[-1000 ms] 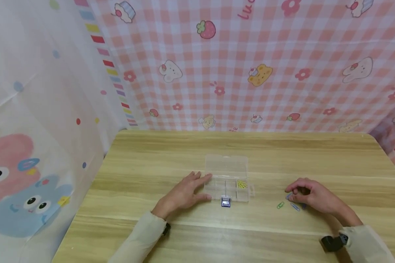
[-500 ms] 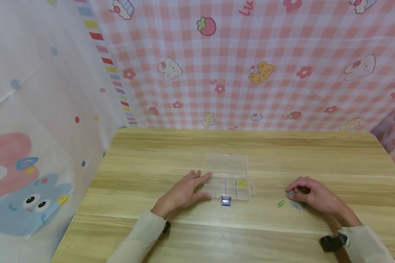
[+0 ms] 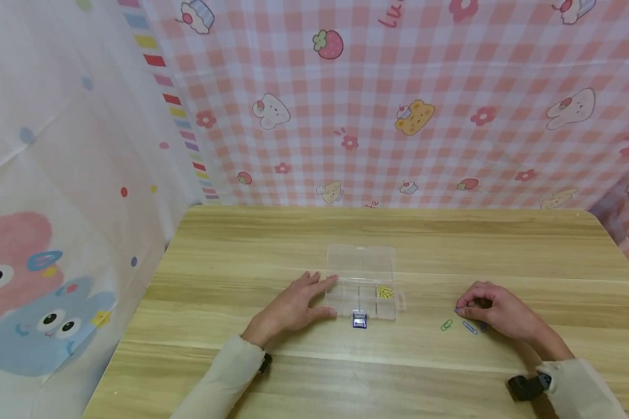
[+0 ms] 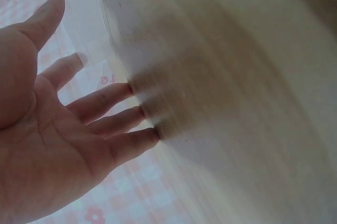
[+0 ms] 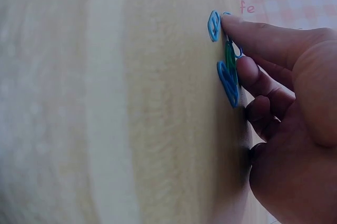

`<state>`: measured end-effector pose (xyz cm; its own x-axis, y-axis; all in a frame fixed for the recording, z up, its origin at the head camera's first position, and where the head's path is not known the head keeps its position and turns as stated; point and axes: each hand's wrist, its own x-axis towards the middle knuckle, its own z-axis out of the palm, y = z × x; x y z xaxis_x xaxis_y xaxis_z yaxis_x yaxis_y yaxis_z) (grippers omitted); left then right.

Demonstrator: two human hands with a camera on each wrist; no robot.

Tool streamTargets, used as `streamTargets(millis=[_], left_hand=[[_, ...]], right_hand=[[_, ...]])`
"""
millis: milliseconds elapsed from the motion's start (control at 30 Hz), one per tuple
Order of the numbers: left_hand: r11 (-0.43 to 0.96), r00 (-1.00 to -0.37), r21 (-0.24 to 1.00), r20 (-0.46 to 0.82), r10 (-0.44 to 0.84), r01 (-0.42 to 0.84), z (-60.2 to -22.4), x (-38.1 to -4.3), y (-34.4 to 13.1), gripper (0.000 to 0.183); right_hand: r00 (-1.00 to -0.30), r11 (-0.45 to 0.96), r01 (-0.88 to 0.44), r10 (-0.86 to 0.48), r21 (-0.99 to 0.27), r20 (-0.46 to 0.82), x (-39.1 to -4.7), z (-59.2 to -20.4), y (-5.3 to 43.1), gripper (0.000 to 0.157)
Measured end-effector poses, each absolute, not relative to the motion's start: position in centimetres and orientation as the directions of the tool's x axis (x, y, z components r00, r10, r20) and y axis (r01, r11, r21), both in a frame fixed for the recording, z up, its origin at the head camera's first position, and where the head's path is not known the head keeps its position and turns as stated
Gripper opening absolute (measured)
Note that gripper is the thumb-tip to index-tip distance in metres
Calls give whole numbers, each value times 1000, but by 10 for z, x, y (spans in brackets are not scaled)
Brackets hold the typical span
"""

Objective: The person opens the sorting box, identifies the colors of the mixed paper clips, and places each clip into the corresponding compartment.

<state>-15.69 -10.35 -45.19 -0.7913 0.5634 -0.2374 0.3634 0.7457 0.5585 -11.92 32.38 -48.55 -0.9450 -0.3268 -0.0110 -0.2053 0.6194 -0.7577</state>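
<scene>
A clear compartment box (image 3: 368, 302) stands on the table with its lid laid back and yellow paper clips (image 3: 385, 292) in its back right compartment. My left hand (image 3: 292, 304) touches the box's left side with thumb and index finger spread; the left wrist view shows its fingers nearly straight. To the right of the box, my right hand (image 3: 495, 311) pinches a blue paper clip (image 3: 458, 309) between thumb and index finger, mostly hidden by the fingertips. Near that hand lie a green paper clip (image 3: 446, 325) and a blue one (image 3: 470, 327). Further blue (image 5: 227, 84) and green clips (image 5: 230, 55) show beside the fingers.
A small dark blue and white piece (image 3: 359, 320) sits at the box's front edge. The wooden table (image 3: 251, 238) reaches back to a pink checked cloth (image 3: 304, 139). A white printed cloth (image 3: 84, 163) hangs on the left.
The right thumb and index finger have closed together over the blue clip, which now shows less. The left hand and the box stay put; the head view shifts slightly.
</scene>
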Motion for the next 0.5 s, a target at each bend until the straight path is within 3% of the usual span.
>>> streamTargets(millis=[500], left_hand=[[740, -791, 566, -233, 566, 363, -453, -157, -105, 68]], right_hand=[[-948, 634, -174, -315, -754, -46, -120, -482, 322, 3]])
